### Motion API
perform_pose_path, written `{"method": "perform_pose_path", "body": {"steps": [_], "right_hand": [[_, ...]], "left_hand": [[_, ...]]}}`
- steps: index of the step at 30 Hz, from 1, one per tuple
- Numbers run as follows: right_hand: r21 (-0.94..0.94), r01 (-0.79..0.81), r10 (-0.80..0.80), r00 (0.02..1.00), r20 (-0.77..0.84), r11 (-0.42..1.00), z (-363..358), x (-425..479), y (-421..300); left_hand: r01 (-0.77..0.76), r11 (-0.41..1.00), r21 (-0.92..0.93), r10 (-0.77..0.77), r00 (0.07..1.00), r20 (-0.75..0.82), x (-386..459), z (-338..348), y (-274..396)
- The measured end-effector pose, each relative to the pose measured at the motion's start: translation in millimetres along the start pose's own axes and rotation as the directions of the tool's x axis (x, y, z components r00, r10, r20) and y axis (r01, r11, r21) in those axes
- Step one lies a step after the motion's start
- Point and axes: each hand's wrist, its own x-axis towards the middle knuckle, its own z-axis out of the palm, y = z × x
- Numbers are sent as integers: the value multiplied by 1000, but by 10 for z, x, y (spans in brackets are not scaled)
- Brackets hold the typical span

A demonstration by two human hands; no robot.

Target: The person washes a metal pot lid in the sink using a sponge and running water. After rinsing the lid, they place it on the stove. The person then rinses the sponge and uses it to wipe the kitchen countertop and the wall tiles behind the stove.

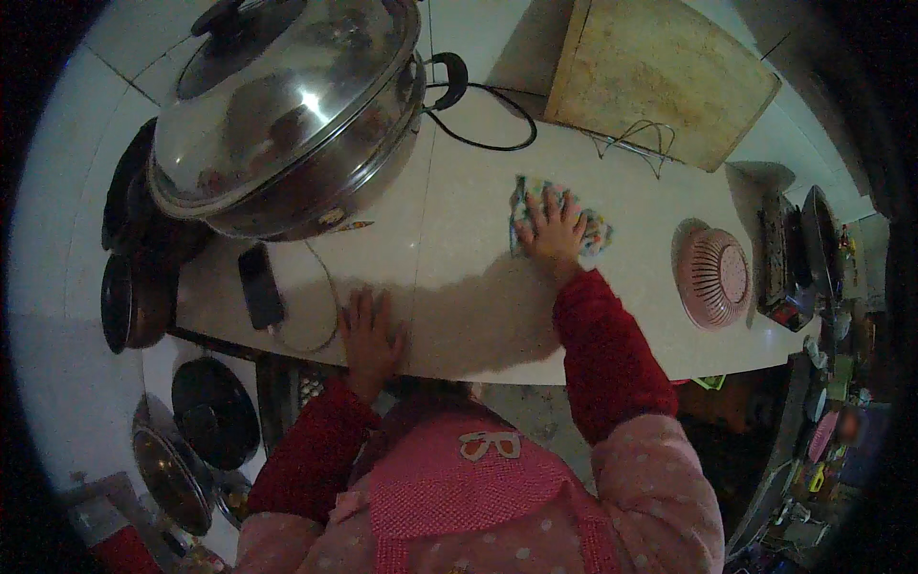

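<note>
My right hand (552, 228) lies flat with spread fingers on a patterned cloth (597, 229), pressing it against the pale countertop (459, 215). Part of the cloth is hidden under the palm. My left hand (371, 337) rests palm down near the counter's front edge, fingers apart and holding nothing. Just left of it a thin cable (336, 287) curves across the surface to a dark phone-like device (261, 287).
A large lidded steel pot (301, 143) stands back left, its black cord (527, 136) trailing right. A wooden cutting board (660, 79) leans behind a wire rack (638, 143). A pink plastic colander (717, 280) sits upside down at right, beside a gas stove (782, 265).
</note>
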Motion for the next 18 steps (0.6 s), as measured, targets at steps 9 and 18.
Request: {"method": "perform_pose_path", "body": {"steps": [9,18], "right_hand": [[102,246,-254,964,74,964,-310,-1929,-580],[95,236,-246,963,110,967,-131,-821,-985]], "left_hand": [[62,998,-27,-62,998,-5,10,86,-17],[87,994,-70,-85,996,40,-43,167,-110]]}}
